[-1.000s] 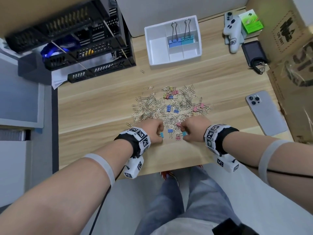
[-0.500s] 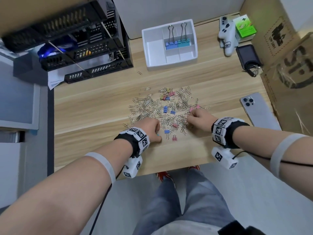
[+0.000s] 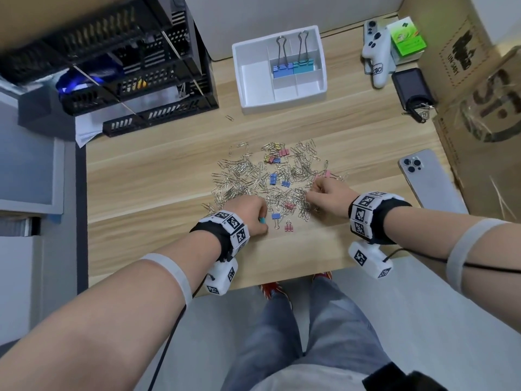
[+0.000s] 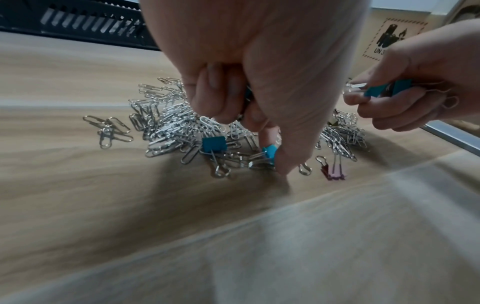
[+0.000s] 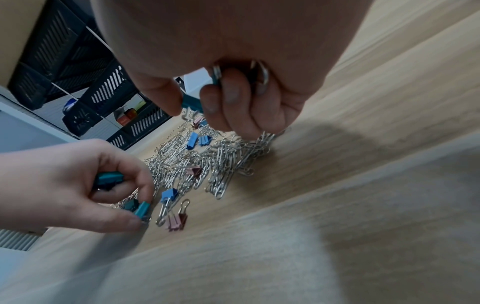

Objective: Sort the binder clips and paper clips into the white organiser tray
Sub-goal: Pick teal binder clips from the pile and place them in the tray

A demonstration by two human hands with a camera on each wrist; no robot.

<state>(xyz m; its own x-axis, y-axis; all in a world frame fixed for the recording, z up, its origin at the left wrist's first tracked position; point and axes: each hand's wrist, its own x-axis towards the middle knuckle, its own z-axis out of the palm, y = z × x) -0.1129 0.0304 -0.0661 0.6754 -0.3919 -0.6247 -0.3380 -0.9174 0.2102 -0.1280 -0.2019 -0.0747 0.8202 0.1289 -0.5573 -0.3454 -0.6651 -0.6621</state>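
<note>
A heap of silver paper clips [image 3: 253, 182] mixed with small coloured binder clips lies mid-desk. My left hand [image 3: 249, 214] sits at the heap's near left edge, pinching a small teal binder clip [image 4: 270, 151] between thumb and fingertip; another teal clip [image 5: 109, 178] is tucked in its curled fingers. My right hand [image 3: 324, 193] is at the heap's right side, curled round teal binder clips [image 5: 192, 105]. A blue clip [image 3: 275, 217] and a pink clip [image 3: 288, 227] lie loose between the hands. The white organiser tray [image 3: 253, 105] at the back holds two large clips, blue and teal.
A black mesh rack [image 3: 127, 80] stands back left. A phone [image 3: 428, 179] lies at the right, with a cardboard box [image 3: 485, 103] behind it. A white controller [image 3: 377, 55], green box [image 3: 406, 36] and dark key pouch [image 3: 413, 86] sit back right. One paper clip [image 3: 229, 117] lies near the tray.
My right hand has moved from the near edge of the heap to its right side, farther from me. My left hand has stayed at the near left edge.
</note>
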